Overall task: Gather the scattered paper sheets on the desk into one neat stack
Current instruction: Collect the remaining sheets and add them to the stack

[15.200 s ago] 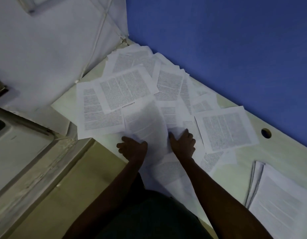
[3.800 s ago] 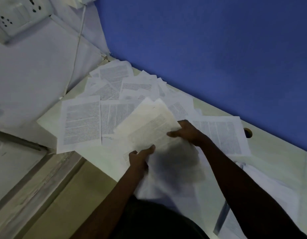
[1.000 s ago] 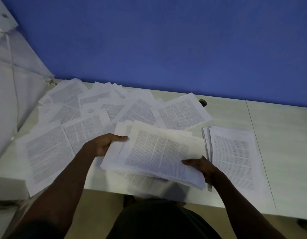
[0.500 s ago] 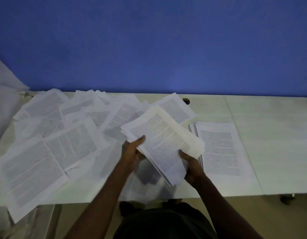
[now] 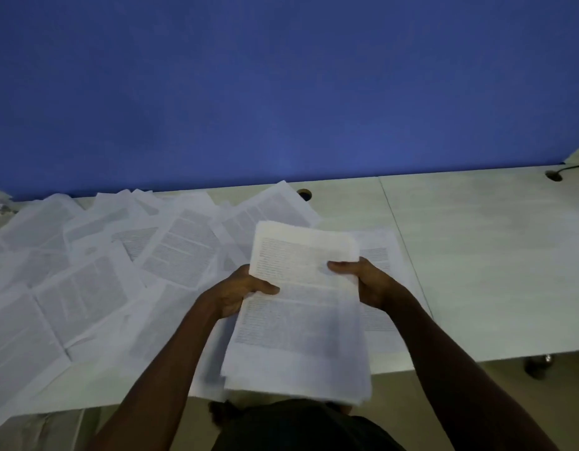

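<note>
A: What does the head view show?

B: The left hand [image 5: 241,292] and right hand [image 5: 368,281] each grip a side of a bundle of printed sheets [image 5: 301,314], held over the desk [image 5: 483,262].

A: How far along?

B: Seemingly partway. Scattered sheets [image 5: 96,271] lie left of the bundle; a flat stack [image 5: 379,252] lies beneath it. A cable hole [image 5: 303,194] sits behind.

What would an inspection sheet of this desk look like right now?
Surface: pale desk, seam down the middle, two cable holes.
Job's things: held bundle of sheets; loose sheets overlapping on the left; stack partly hidden beneath the bundle.
Clutter: nothing seen.
Hands: left hand and right hand grip the bundle's side edges, fingers curled round them.
Cables: dark cable entering the far right hole.
Surroundings: blue wall behind; floor below.
</note>
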### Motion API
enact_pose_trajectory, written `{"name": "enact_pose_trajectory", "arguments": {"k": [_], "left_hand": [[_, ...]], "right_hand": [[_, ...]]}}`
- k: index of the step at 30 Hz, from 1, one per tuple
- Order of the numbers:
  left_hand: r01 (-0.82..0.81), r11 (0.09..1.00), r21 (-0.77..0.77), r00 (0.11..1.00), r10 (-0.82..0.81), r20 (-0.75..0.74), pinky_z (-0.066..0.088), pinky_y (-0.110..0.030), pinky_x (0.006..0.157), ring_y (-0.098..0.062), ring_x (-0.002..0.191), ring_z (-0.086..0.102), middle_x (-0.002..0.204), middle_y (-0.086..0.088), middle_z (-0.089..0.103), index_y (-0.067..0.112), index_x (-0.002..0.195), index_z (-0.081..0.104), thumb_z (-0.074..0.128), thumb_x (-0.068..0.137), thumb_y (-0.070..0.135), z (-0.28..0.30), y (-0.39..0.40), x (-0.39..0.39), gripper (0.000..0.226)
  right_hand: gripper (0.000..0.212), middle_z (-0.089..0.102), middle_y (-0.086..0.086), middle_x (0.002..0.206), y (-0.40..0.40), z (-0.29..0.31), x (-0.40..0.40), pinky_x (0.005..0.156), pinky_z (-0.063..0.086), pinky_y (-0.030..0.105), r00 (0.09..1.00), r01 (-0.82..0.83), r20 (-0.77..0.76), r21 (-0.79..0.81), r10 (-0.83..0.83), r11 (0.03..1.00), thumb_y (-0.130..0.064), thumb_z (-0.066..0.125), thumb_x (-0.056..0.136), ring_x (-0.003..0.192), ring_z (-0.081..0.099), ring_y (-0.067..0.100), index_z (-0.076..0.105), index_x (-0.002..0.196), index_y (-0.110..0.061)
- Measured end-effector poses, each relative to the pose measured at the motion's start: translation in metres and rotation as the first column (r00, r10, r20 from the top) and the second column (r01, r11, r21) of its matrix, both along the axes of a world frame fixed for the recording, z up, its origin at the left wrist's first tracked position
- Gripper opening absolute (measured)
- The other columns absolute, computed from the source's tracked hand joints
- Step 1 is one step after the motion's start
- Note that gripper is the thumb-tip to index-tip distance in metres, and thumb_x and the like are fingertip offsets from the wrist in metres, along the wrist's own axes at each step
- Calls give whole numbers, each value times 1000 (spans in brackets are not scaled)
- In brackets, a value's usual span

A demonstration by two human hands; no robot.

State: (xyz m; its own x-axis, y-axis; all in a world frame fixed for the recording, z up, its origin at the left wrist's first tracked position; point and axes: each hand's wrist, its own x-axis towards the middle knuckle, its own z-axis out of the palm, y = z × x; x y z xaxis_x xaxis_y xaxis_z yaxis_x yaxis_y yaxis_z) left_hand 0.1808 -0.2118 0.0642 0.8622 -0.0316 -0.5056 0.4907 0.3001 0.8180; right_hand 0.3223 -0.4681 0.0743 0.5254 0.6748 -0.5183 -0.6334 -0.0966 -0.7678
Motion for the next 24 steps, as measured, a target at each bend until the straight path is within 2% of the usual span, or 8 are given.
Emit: {"name": "enact_pose_trajectory", "arguments": {"k": [3, 6, 8, 12, 14, 17, 21, 24], "left_hand": [[-37, 999, 4, 999, 37, -38, 57, -40, 94, -30, 116, 68, 126, -10, 71, 9, 131, 65, 75, 82, -6, 1, -40, 26, 52], [-286, 956, 59, 956, 290, -56, 60, -41, 86, -29, 110, 71, 120, -9, 74, 10, 127, 68, 82, 77, 0, -15, -67, 46, 53], [-360, 932, 39, 929, 362, -75, 58, -45, 92, -29, 110, 71, 121, -9, 73, 10, 127, 68, 84, 76, 2, -30, -86, 56, 53], [-459, 870, 183, 870, 482, -109, 58, -42, 94, -27, 103, 73, 117, -11, 74, 7, 115, 73, 84, 77, 2, -57, -134, 76, 40], [-422, 814, 399, 868, 490, -81, 58, -37, 91, -24, 97, 73, 112, -9, 76, 11, 103, 75, 84, 78, 4, -68, -153, 88, 27], [-291, 726, 623, 919, 393, -28, 51, -24, 78, -25, 94, 70, 106, -9, 75, 5, 99, 74, 83, 81, 11, -80, -174, 105, 21], [-139, 615, 777, 951, 300, -68, 48, -32, 77, -31, 101, 62, 110, -17, 64, -1, 111, 58, 88, 73, 25, -93, -182, 108, 54], [-172, 593, 786, 939, 340, -50, 48, -32, 79, -29, 101, 63, 112, -15, 63, 3, 121, 55, 91, 70, 23, -91, -169, 98, 65]], "right_hand": [[44, 71, 21, 128, -9, -6, 23, 104, 55, 53, 993, 92, 73, -11, -91, 996, -9, 78, 89, 122, 67, 41, 68, 132, -5], [47, 75, 11, 126, -43, -26, 31, 103, 56, 52, 992, -16, 125, -126, 32, 992, -18, 83, 87, 117, 72, 32, 69, 131, -12], [46, 75, 5, 126, -72, -43, 33, 102, 56, 49, 980, -81, 163, -184, 112, 980, -20, 83, 88, 115, 73, 27, 69, 132, -16], [39, 78, 4, 119, -112, -65, 45, 99, 59, 46, 945, 119, 327, -323, -7, 939, -18, 85, 85, 104, 76, 20, 75, 122, -16], [40, 79, 1, 111, -124, -74, 52, 95, 61, 48, 890, 242, 456, -435, -19, 867, -27, 87, 79, 100, 76, 22, 76, 115, -17], [50, 75, 2, 112, -130, -82, 55, 91, 59, 47, 823, 295, 545, -648, 158, 702, -41, 80, 72, 105, 70, 28, 69, 114, -15], [66, 61, 14, 120, -122, -82, 45, 88, 52, 44, 601, 571, 706, -708, 376, 416, -31, 86, 73, 112, 58, 35, 57, 129, -12], [46, 58, 4, 117, -96, -79, 42, 81, 57, 39, 484, 575, 805, -587, 342, 569, -24, 80, 80, 109, 61, 24, 60, 122, -21]]}}
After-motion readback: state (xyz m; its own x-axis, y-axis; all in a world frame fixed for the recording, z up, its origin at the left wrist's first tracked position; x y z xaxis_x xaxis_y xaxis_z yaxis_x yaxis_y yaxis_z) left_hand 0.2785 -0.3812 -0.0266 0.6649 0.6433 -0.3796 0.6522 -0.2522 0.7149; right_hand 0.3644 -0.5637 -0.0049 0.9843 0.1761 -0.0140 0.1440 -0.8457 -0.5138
